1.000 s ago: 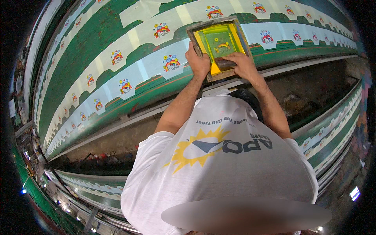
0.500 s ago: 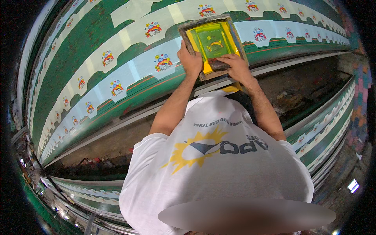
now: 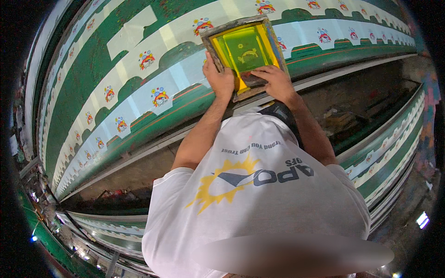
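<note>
A wood-edged printing screen (image 3: 279, 52) with yellow-green mesh lies over a pale blue strip on a long green table. Yellow ink streaks its inner sides, and a small rainbow-like motif shows in the mesh. My left hand (image 3: 220, 82) is closed on the screen's left side near the close corner. At the close right corner, my right hand (image 3: 277, 84) grips the edge, its fingers reaching inside over a dark strip (image 3: 250, 79) whose kind I cannot make out. Just left of the screen, one coloured print is partly hidden by my left hand.
Pale blue (image 3: 183, 82) and cream (image 3: 171, 45) strips with scalloped edges and repeated coloured cartoon prints run along the table. A metal rail (image 3: 324, 79) borders its near side. Behind me, beyond a dark littered gap, stands another table (image 3: 389, 157) with similar strips.
Both hands and the screen have shifted right along the strips, with my body. A print on the blue strip now partly shows beside my left hand, where the screen covered it.
</note>
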A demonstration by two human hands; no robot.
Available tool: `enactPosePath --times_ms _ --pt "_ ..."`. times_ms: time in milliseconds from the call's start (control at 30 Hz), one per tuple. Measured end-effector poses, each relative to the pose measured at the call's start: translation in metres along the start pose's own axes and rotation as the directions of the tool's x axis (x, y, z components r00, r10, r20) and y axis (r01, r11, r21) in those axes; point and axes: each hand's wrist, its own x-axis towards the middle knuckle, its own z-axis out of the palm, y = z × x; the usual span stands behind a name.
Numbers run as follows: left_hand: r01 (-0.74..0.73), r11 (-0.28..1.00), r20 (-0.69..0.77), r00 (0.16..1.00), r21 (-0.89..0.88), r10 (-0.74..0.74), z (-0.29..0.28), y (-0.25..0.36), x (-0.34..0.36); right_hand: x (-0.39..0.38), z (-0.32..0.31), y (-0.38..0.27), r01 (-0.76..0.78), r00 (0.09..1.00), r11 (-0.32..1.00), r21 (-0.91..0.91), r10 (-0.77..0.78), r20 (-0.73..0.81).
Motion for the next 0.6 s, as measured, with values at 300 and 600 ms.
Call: enactPosePath --times_ms 300,600 --pt "0.038 0.999 0.023 0.999 0.024 -0.038 0.108 0.051 -0.012 -0.026 -0.061 0.095 -0.014 1.000 0.999 -0.040 0.014 -0.004" --pt "0.158 0.986 0.055 0.986 -0.060 -0.155 0.123 0.038 -0.009 -0.021 -0.069 0.114 0.036 0.999 0.999 -0.036 -0.035 0.008"
